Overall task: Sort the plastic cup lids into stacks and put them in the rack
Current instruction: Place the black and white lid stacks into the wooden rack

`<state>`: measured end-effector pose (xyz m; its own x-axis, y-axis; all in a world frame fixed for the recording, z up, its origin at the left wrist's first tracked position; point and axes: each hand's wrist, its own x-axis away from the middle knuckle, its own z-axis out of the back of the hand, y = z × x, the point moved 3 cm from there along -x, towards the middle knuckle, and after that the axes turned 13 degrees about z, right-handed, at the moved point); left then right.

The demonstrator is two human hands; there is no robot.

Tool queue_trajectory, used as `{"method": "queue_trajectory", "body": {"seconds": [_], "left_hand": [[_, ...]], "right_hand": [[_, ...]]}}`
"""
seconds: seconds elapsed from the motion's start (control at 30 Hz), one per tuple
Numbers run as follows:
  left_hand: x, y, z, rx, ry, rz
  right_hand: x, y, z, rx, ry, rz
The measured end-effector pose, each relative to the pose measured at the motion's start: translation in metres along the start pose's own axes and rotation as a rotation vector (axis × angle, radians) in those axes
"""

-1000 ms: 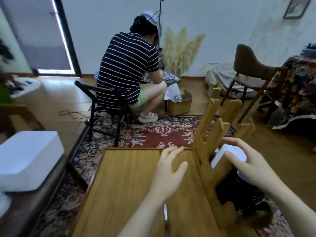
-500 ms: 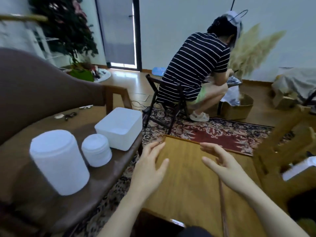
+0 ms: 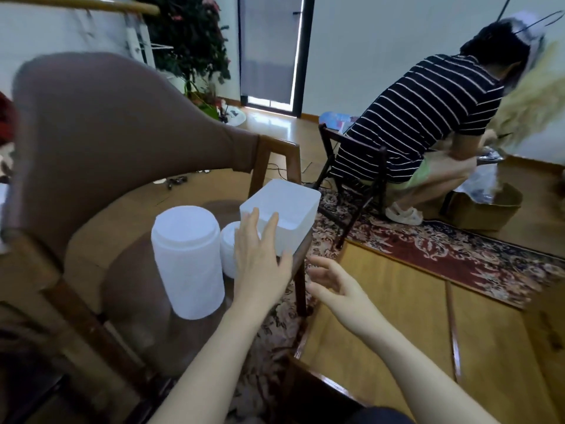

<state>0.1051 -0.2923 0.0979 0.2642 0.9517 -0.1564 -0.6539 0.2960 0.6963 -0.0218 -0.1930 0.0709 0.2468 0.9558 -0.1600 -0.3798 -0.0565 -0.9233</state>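
Note:
Three white stacks of plastic lids stand on the brown chair seat (image 3: 101, 240) to my left: a tall round stack (image 3: 188, 261), a short round stack (image 3: 228, 249) behind my hand, and a square stack (image 3: 284, 214). My left hand (image 3: 260, 255) reaches over the chair with straight fingers, its fingertips in front of the square stack's near side; contact cannot be told. My right hand (image 3: 333, 281) hovers with loosely spread fingers at the chair's corner, holding nothing. The wooden rack is out of view.
A low wooden table (image 3: 397, 316) lies at the lower right on a patterned rug (image 3: 443, 249). A person in a striped shirt (image 3: 428, 117) sits on a black folding chair (image 3: 354, 166) beside a cardboard box (image 3: 486, 209). A plant (image 3: 189, 41) stands at the back.
My view swung left from the wooden rack to the chair. Both hands moved left toward the white lid stacks; the right hand left the white stack in the rack.

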Motion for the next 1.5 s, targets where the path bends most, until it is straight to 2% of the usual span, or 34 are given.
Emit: {"method": "queue_trajectory", "body": {"seconds": [0.13, 0.3, 0.5, 0.57, 0.63, 0.73, 0.9, 1.17, 1.27, 1.4, 1.5], "left_hand": [[-0.034, -0.007, 0.006, -0.192, 0.052, 0.112], [-0.050, -0.021, -0.004, -0.261, 0.038, 0.273], [-0.047, -0.022, -0.012, -0.257, 0.097, 0.224], [-0.046, -0.026, -0.014, -0.154, 0.111, 0.223], [-0.046, -0.033, -0.015, 0.043, 0.132, 0.260], [-0.045, -0.044, -0.020, 0.319, 0.135, 0.363], [-0.040, -0.055, -0.033, 0.599, 0.089, 0.544], [0.004, -0.044, -0.044, 0.738, 0.077, 0.467], [0.026, -0.031, -0.048, 0.879, 0.052, 0.449], [0.052, 0.006, -0.056, 1.087, -0.024, 0.440], [0.062, 0.048, -0.066, 1.136, -0.154, 0.381]], "right_hand": [[-0.014, 0.002, -0.019, -0.051, -0.020, -0.047], [-0.035, 0.003, -0.039, -0.070, -0.013, -0.088], [-0.056, 0.003, -0.056, -0.221, -0.002, -0.176], [-0.060, 0.005, -0.059, -0.278, 0.020, -0.205], [-0.063, 0.008, -0.062, -0.304, 0.025, -0.199], [-0.063, 0.011, -0.066, -0.318, 0.026, -0.200], [-0.065, 0.014, -0.066, -0.350, 0.048, -0.207], [-0.038, 0.018, -0.059, -0.499, 0.209, -0.234], [-0.018, 0.017, -0.045, -0.545, 0.301, -0.228], [0.008, 0.010, -0.004, -0.511, 0.442, -0.136], [0.032, 0.000, 0.043, -0.449, 0.534, -0.066]]}}
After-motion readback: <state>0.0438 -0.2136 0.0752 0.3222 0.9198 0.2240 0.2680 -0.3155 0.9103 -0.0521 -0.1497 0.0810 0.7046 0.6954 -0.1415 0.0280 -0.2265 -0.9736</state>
